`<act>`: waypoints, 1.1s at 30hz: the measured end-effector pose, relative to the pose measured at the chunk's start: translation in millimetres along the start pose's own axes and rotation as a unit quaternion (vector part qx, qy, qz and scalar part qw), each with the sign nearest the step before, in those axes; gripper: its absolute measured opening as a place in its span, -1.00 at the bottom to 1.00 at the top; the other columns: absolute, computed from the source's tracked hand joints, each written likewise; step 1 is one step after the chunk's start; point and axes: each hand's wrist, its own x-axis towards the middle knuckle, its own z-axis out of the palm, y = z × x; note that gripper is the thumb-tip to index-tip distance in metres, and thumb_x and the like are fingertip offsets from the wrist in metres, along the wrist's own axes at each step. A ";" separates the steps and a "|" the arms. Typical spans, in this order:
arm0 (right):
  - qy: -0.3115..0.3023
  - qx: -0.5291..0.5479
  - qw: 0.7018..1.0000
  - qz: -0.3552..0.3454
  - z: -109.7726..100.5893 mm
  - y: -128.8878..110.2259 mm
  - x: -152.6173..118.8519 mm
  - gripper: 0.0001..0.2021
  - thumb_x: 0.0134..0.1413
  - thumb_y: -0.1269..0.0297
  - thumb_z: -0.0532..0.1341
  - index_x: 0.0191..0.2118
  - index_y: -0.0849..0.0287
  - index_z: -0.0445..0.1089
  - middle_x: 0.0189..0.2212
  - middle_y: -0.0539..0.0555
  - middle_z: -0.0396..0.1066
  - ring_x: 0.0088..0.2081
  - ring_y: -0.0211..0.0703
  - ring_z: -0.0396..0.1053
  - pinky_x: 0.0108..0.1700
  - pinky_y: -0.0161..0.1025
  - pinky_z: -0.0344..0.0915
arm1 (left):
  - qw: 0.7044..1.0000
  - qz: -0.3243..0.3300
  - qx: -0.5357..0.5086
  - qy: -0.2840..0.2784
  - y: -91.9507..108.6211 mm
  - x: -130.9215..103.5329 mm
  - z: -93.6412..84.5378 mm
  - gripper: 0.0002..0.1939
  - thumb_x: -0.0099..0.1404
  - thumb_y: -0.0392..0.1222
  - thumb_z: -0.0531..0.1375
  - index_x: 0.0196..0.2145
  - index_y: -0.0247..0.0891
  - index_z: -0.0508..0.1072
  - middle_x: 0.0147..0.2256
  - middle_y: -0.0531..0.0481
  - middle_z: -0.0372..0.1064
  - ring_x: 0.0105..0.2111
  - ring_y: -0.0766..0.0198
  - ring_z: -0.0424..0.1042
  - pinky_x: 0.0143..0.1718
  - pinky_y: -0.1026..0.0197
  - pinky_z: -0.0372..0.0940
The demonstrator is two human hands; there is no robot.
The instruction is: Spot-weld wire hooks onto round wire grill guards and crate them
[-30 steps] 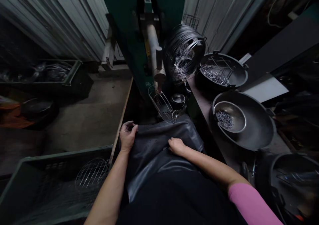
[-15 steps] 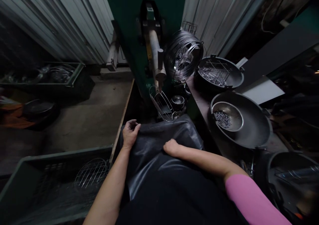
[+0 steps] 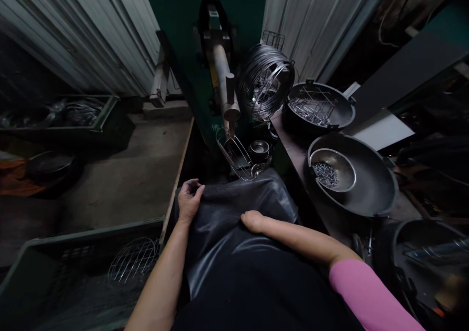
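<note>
A shiny black apron [image 3: 227, 201] is spread over the lap, creased around both hands. My left hand [image 3: 189, 201] rests at its far left edge, fingers loosely curled, the thumb apart from them and nothing visible between. My right hand [image 3: 252, 221] is closed in a fist on the middle of the apron. Its fingertips are turned away, so what it holds, if anything, is hidden. Just beyond the apron, a round wire rack [image 3: 236, 157] stands tilted under the tip of a spot-welding machine [image 3: 229, 109].
To the left, a green crate [image 3: 91, 228] holds a round wire grid [image 3: 134, 260]. At right stand a wide pan [image 3: 373, 184] with a metal bowl [image 3: 346, 172] of short wire pieces, and another pan [image 3: 344, 113] with wire parts. Wire rings [image 3: 266, 79] hang by the machine.
The view has shifted slightly, so the machine and pans sit a little further left. Both hands keep nearly the same pose on the apron.
</note>
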 end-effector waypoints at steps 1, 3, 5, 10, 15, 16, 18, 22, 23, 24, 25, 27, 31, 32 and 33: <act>0.001 0.012 1.000 0.002 1.4 2.0 0.9 -0.73 0.03 0.56 0.05 -0.16 0.41 0.39 -0.17 0.36 0.43 -0.13 0.04 0.42 -0.18 -0.17 0.35 | 1.000 -0.001 0.002 0.001 0.2 -0.1 0.1 -0.65 0.03 -0.13 0.24 -0.22 -0.27 0.32 -0.40 0.04 0.29 -0.40 0.36 0.33 -0.33 0.29 0.23; 0.005 0.040 0.999 0.004 4.3 7.4 3.7 -0.74 0.01 0.54 0.07 -0.16 0.42 0.38 -0.17 0.38 0.42 -0.12 0.07 0.41 -0.17 -0.15 0.34 | 1.000 -0.002 0.007 0.004 1.4 -0.2 0.3 -0.65 0.03 -0.13 0.24 -0.21 -0.27 0.32 -0.40 0.03 0.30 -0.39 0.36 0.33 -0.31 0.28 0.24; 0.011 0.073 0.997 0.006 7.1 14.5 6.7 -0.75 0.02 0.50 0.09 -0.16 0.40 0.37 -0.18 0.37 0.43 -0.13 0.08 0.41 -0.19 -0.15 0.33 | 1.000 -0.004 0.007 0.007 3.3 -0.3 0.6 -0.65 0.03 -0.13 0.24 -0.22 -0.27 0.33 -0.40 0.03 0.30 -0.39 0.36 0.33 -0.29 0.27 0.24; 0.032 0.179 0.983 0.014 10.1 33.8 7.7 -0.79 0.04 0.41 0.11 -0.18 0.29 0.36 -0.22 0.21 0.45 -0.20 -0.09 0.43 -0.27 -0.31 0.30 | 1.000 -0.011 0.015 0.010 5.4 0.5 2.0 -0.64 0.03 -0.11 0.25 -0.22 -0.28 0.33 -0.40 0.03 0.30 -0.42 0.36 0.34 -0.31 0.26 0.26; 0.057 0.377 0.924 0.037 9.1 51.9 -3.5 -0.80 0.10 0.50 0.00 -0.21 0.26 0.32 -0.42 0.00 0.43 -0.52 -0.41 0.34 -0.51 -0.49 0.20 | 1.000 -0.013 0.024 0.011 1.5 0.9 1.2 -0.63 0.02 -0.10 0.26 -0.22 -0.28 0.34 -0.41 0.02 0.31 -0.40 0.34 0.35 -0.29 0.24 0.27; 0.068 0.444 0.892 0.053 8.7 55.8 -7.2 -0.80 0.10 0.52 -0.01 -0.25 0.27 0.32 -0.49 -0.02 0.40 -0.58 -0.43 0.29 -0.55 -0.50 0.17 | 1.000 -0.014 0.025 0.011 0.7 0.8 0.6 -0.63 0.02 -0.10 0.26 -0.21 -0.27 0.34 -0.40 0.02 0.32 -0.39 0.34 0.35 -0.29 0.24 0.27; 0.096 0.551 0.825 0.084 8.0 63.4 -16.5 -0.83 0.09 0.52 -0.01 -0.34 0.28 0.31 -0.61 -0.08 0.31 -0.66 -0.43 0.22 -0.59 -0.49 0.13 | 0.999 -0.016 0.029 0.009 -0.4 0.1 -0.4 -0.62 0.02 -0.10 0.26 -0.21 -0.27 0.34 -0.39 0.02 0.32 -0.39 0.33 0.36 -0.28 0.22 0.28; 0.183 0.569 0.796 0.100 8.3 75.9 -40.5 -0.86 0.11 0.46 -0.01 -0.33 0.26 0.29 -0.68 -0.11 0.23 -0.64 -0.37 0.25 -0.57 -0.46 0.17 | 0.999 -0.014 0.042 0.010 2.0 -2.0 0.1 -0.62 0.00 -0.09 0.27 -0.21 -0.26 0.35 -0.39 0.01 0.33 -0.38 0.32 0.36 -0.26 0.21 0.27; 0.208 0.540 0.809 0.101 9.1 77.9 -46.6 -0.86 0.12 0.44 0.00 -0.30 0.25 0.30 -0.67 -0.10 0.25 -0.62 -0.35 0.27 -0.55 -0.44 0.19 | 0.999 -0.012 0.045 0.011 3.2 -2.5 0.6 -0.62 0.00 -0.09 0.27 -0.21 -0.26 0.35 -0.39 0.01 0.33 -0.38 0.31 0.36 -0.26 0.21 0.27; 0.230 0.499 0.829 0.102 10.2 79.6 -52.0 -0.85 0.13 0.42 0.01 -0.26 0.24 0.30 -0.65 -0.08 0.29 -0.58 -0.33 0.30 -0.51 -0.42 0.21 | 0.999 -0.010 0.047 0.013 4.3 -2.9 1.0 -0.62 -0.01 -0.09 0.27 -0.22 -0.25 0.36 -0.39 0.01 0.33 -0.37 0.31 0.36 -0.26 0.21 0.28; 0.245 0.450 0.853 0.102 11.5 80.9 -56.5 -0.85 0.13 0.42 0.02 -0.24 0.24 0.31 -0.61 -0.05 0.33 -0.53 -0.30 0.33 -0.45 -0.40 0.23 | 0.999 -0.008 0.049 0.015 5.1 -3.0 1.1 -0.62 -0.01 -0.09 0.27 -0.23 -0.25 0.36 -0.40 0.01 0.33 -0.37 0.30 0.36 -0.26 0.21 0.28; 0.260 0.354 0.892 0.105 14.2 82.7 -62.0 -0.87 0.10 0.45 0.06 -0.27 0.24 0.34 -0.49 0.04 0.41 -0.39 -0.24 0.38 -0.33 -0.35 0.25 | 0.999 -0.008 0.048 0.013 5.6 -2.9 0.7 -0.62 -0.02 -0.09 0.28 -0.23 -0.25 0.36 -0.40 0.01 0.34 -0.36 0.28 0.37 -0.25 0.19 0.28; 0.246 0.414 0.870 0.109 13.9 83.3 -60.8 -0.89 0.08 0.48 0.07 -0.35 0.25 0.33 -0.42 0.08 0.43 -0.40 -0.25 0.40 -0.38 -0.36 0.26 | 0.998 -0.004 0.069 0.005 8.5 -6.0 3.2 -0.61 -0.01 -0.07 0.27 -0.21 -0.24 0.36 -0.39 0.00 0.35 -0.34 0.24 0.38 -0.19 0.12 0.28; 0.238 0.490 0.832 0.106 11.9 82.1 -59.4 -0.89 0.09 0.46 0.06 -0.35 0.25 0.32 -0.45 0.05 0.42 -0.47 -0.29 0.39 -0.45 -0.39 0.25 | 0.996 0.007 0.084 -0.008 11.7 -9.1 7.0 -0.61 0.00 -0.06 0.27 -0.20 -0.24 0.36 -0.38 -0.01 0.35 -0.33 0.23 0.38 -0.17 0.09 0.27; 0.231 0.570 0.783 0.097 9.1 80.3 -58.2 -0.90 0.09 0.45 0.05 -0.35 0.25 0.30 -0.47 0.03 0.41 -0.54 -0.33 0.36 -0.52 -0.42 0.23 | 0.994 0.025 0.100 -0.032 16.3 -13.6 13.0 -0.60 0.00 -0.07 0.27 -0.19 -0.23 0.36 -0.38 -0.01 0.36 -0.33 0.21 0.39 -0.16 0.07 0.27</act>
